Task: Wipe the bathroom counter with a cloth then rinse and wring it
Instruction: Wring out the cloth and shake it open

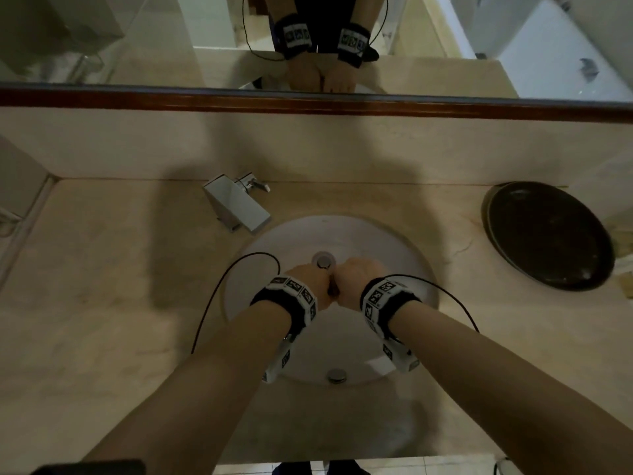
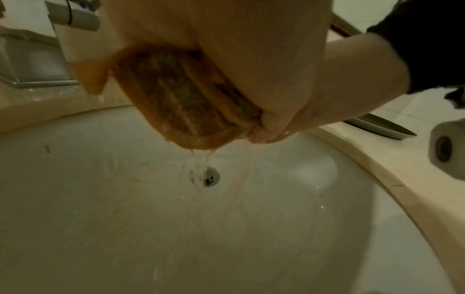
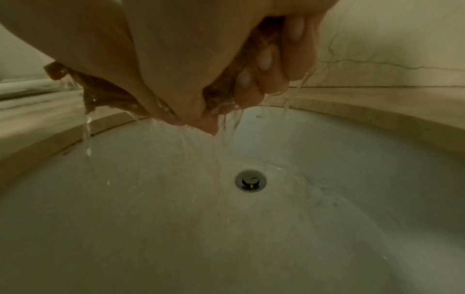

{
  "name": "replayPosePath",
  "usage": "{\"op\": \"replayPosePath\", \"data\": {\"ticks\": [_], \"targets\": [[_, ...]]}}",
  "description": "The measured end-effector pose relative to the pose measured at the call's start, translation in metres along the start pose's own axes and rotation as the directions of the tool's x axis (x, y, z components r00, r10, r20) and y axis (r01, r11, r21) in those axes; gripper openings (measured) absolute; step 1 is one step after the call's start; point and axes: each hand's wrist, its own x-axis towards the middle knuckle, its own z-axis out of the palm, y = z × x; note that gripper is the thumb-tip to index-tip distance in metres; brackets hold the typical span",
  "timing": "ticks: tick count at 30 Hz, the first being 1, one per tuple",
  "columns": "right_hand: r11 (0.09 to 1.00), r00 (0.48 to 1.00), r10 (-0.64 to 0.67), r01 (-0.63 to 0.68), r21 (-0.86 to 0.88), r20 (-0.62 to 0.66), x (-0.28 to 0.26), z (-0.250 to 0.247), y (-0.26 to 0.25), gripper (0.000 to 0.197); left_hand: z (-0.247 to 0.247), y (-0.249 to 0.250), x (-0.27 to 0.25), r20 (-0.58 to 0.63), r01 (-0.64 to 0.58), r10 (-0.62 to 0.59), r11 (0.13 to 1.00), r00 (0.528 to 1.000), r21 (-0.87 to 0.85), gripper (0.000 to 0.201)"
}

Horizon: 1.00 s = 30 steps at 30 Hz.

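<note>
Cloth, an orange-brown woven rag, is held bunched between the left hand and right hand, fingers clamped tight around it, above the white round basin so wrung water falls toward the metal drain.

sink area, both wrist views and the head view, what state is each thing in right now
orange-brown cloth: bunched, squeezed, water streaming off
left hand: gripping the cloth
right hand: gripping the cloth
white round sink: wet
metal drain stopper: raised, open
chrome square faucet: no water visible from the spout
</note>
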Motion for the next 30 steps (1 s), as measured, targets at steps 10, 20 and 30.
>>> {"op": "replayPosePath", "data": {"ticks": [10,20,30], "targets": [[0.999,0.998,0.044,-0.045,0.012,0.047,-0.005,-0.008,0.000,0.033,-0.005,0.007,0.001,0.056,-0.051,0.047,0.996,0.997,0.075,0.027],[0.995,0.999,0.031,-0.028,0.100,-0.028,-0.011,-0.007,0.017,0.011,0.003,-0.011,-0.008,-0.045,-0.045,0.040,0.993,0.998,-0.112,0.077],[0.995,0.949,-0.086,0.067,-0.072,-0.304,-0.019,-0.007,0.024,0.026,-0.022,-0.025,-0.043,0.478,0.474,0.048,0.079,0.877,-0.877,0.086]]}}
